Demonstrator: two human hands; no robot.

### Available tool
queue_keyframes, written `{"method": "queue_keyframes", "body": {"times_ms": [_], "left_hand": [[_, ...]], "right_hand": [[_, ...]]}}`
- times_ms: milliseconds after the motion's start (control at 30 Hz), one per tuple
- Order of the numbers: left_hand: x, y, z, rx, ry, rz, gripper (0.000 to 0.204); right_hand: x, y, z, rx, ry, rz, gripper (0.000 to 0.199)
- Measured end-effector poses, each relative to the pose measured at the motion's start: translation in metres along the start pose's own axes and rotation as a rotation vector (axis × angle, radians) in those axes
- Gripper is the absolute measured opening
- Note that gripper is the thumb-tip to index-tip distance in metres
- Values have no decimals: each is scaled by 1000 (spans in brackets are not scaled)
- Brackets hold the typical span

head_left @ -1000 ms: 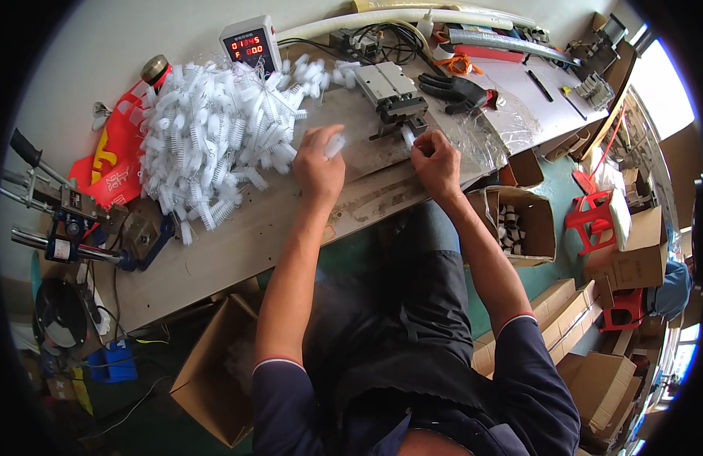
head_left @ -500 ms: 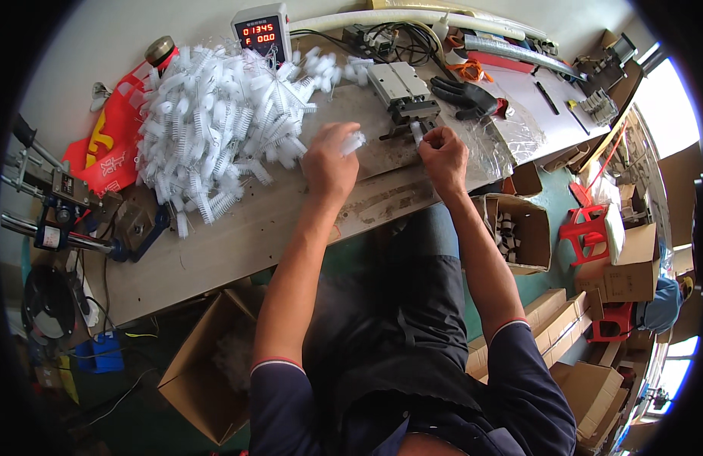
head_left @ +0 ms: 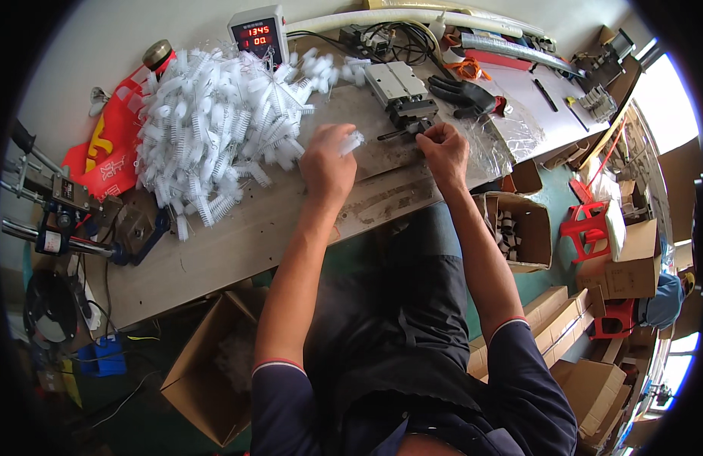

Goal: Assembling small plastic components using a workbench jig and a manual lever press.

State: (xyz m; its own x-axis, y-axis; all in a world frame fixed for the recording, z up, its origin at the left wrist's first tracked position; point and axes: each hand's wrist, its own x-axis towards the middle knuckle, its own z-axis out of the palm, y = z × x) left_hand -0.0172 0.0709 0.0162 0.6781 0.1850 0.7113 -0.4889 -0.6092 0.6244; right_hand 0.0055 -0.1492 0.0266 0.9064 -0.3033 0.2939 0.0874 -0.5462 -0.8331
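My left hand (head_left: 327,163) is closed around a small white bristle brush (head_left: 351,143), whose tuft sticks out past the fingers. To its right, my right hand (head_left: 447,156) has thumb and forefinger pinched together at the front jaws of a small metal clamping device (head_left: 398,85). What those fingertips hold is hidden by the fingers and the jaws. A big heap of white bristle brushes with thin wire stems (head_left: 214,125) lies on the bench (head_left: 237,254) left of my left hand.
Behind the heap stands a counter box with red digits (head_left: 258,32). A black glove (head_left: 465,95) lies right of the device. Cardboard boxes (head_left: 207,372) sit below the bench, one holding small pieces (head_left: 508,234). A lever press (head_left: 70,205) stands at far left.
The white piece that showed between my right fingertips and the jaws is out of sight, and the jaws look closer to the fingers. The counter's digits differ. My left hand has barely moved.
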Motion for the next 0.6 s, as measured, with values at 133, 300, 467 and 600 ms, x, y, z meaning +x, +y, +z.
{"method": "queue_keyframes", "body": {"times_ms": [133,300,467,600], "left_hand": [[-3,3,1,75,-80,11,21],[0,15,21,56,-171,68,19],[1,27,46,88,-357,34,23],[-1,29,59,171,-367,70,26]], "right_hand": [[-7,1,2,47,35,-22,18],[-8,6,3,121,80,-42,18],[-12,4,2,133,58,-29,18],[-9,9,7,158,47,-72,16]]}}
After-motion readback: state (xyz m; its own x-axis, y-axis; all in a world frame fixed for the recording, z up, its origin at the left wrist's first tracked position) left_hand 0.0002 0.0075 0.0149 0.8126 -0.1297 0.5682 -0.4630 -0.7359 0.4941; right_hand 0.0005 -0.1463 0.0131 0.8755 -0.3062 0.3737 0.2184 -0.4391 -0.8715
